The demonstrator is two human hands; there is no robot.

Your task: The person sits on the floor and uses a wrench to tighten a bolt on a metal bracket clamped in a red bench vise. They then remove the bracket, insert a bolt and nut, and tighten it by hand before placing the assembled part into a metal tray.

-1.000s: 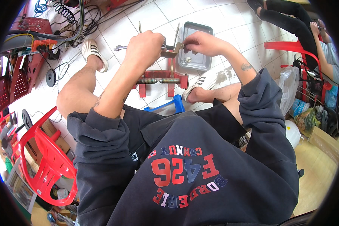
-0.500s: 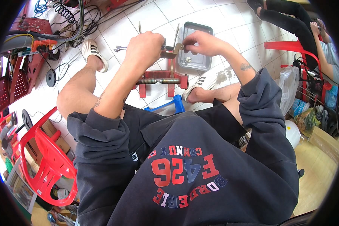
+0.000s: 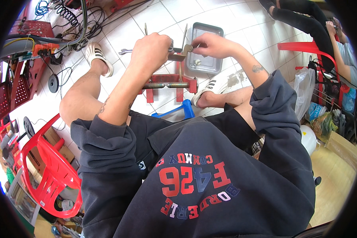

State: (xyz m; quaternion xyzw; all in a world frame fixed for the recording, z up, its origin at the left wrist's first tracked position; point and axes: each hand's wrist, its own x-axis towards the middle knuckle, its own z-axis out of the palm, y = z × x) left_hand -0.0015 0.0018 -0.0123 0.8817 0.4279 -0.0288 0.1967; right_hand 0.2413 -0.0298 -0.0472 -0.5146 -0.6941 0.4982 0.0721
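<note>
Over a red metal stand (image 3: 170, 78) with a threaded rod, my left hand (image 3: 151, 49) is closed round a wrench. The open end of the wrench (image 3: 125, 51) sticks out to the left of the fist, and another metal end shows at its right side. Just right of that fist is a brownish metal bracket (image 3: 178, 56) with a rounded tab. At the tab, the thumb and fingertips of my right hand (image 3: 212, 45) are pinched together; what they hold, if anything, is hidden. Upright metal prongs (image 3: 185, 33) rise behind the bracket.
A grey tray (image 3: 219, 65) with small pale pieces lies under my right hand. Nearer me is a blue plastic stool (image 3: 186, 109). Cables (image 3: 93, 27) and a red perforated rack stand left, near a red chair (image 3: 53, 170). Another person (image 3: 301, 16) sits at right.
My right hand has shifted very slightly at the bracket's tab, its fingertips drawing a little closer together. The left hand keeps its grip on the wrench, almost unmoved.
</note>
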